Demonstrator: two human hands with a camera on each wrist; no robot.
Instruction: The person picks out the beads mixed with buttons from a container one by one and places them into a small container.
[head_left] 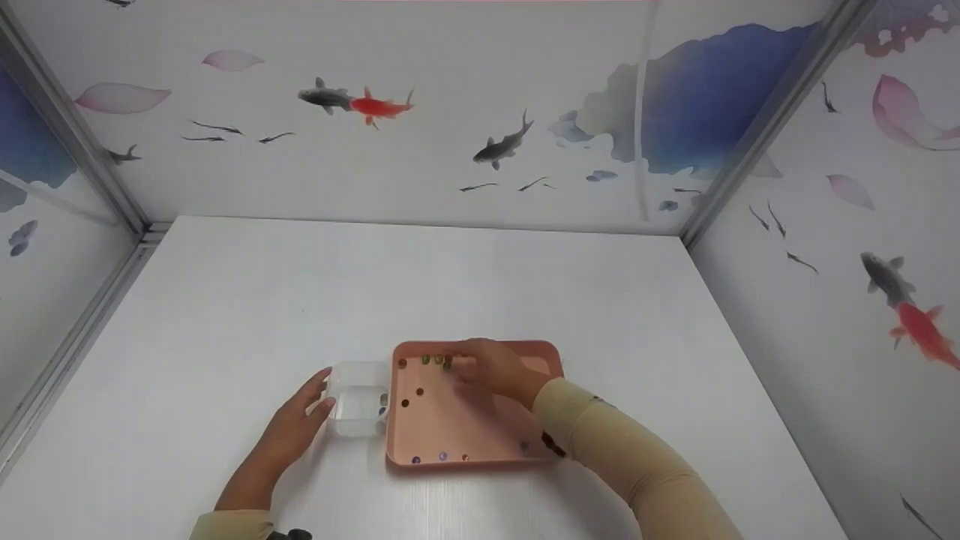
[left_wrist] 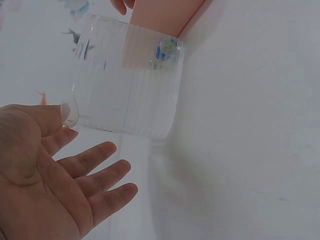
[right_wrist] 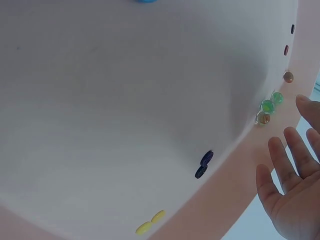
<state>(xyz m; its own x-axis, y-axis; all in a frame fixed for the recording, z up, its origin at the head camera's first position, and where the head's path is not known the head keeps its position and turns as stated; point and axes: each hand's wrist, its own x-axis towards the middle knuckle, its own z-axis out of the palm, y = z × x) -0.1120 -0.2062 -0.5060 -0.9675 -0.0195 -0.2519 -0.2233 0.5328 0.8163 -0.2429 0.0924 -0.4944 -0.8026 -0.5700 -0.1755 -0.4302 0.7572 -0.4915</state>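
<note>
My left hand [head_left: 295, 424] pinches the near edge of a clear plastic box [left_wrist: 130, 85] between thumb and index finger, the other fingers spread loosely. A few glass marbles [left_wrist: 167, 47] lie in the box's far corner. The box stands against the left side of a pink tray [head_left: 465, 431]. Over the tray's back edge, my right hand [head_left: 491, 367] reaches toward a cluster of green and brown marbles [right_wrist: 267, 106]. In the right wrist view its fingers are loosely extended, and nothing shows between them. Other marbles [head_left: 442, 456] lie scattered along the tray's edges.
Both box and tray rest on a white table [head_left: 300, 300]. White panels [head_left: 420, 172] printed with fish and petals close in the back and sides. A dark marble pair [right_wrist: 204, 165] and a yellow pair [right_wrist: 150, 222] lie near the tray wall.
</note>
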